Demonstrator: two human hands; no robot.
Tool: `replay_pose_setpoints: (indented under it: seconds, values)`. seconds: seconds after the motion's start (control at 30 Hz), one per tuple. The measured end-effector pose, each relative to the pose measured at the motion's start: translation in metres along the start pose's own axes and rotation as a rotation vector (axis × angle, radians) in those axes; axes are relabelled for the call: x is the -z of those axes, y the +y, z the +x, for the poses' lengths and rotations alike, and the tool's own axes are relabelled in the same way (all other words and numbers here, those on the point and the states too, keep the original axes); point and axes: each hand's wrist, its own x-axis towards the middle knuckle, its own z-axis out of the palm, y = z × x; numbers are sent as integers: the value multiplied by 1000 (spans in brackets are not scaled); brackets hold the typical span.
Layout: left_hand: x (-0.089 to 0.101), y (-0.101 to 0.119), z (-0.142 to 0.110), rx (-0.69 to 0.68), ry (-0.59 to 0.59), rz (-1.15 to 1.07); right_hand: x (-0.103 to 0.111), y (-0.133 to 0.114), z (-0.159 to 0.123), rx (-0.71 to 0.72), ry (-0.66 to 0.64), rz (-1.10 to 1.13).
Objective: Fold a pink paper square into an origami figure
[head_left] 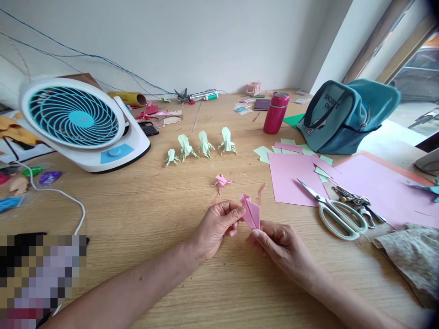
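A small folded piece of pink paper (252, 214) is held up between my two hands, just above the wooden table. My left hand (219, 224) pinches its left edge between thumb and fingers. At the lower tip, my right hand (279, 240) grips it with thumb and forefinger. Beyond them lies a small pink origami figure with thin legs (222, 181). Farther back stand several pale green origami figures (206, 145) in a row, each with thin legs.
White-and-blue fan (82, 119) at left, its white cable (73, 196) trailing forward. To the right lie pink sheets (291, 176), scissors (338, 214), keys (358, 203) and a crumpled cloth (411, 256). A red flask (276, 114) and teal bag (346, 116) stand behind.
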Motion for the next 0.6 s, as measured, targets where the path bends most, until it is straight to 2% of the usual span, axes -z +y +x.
replay_pose_setpoints:
  seconds: [0.37,0.5,0.6]
  values:
    - [0,-1,0,-241,34,285,-1,5,-1,49,-113,-103]
    - [2,1,1,-331,28,399,2,5,-2,123,-98,-163]
    - [5,1,3,-347,20,442,10,4,-2,132,-20,-186]
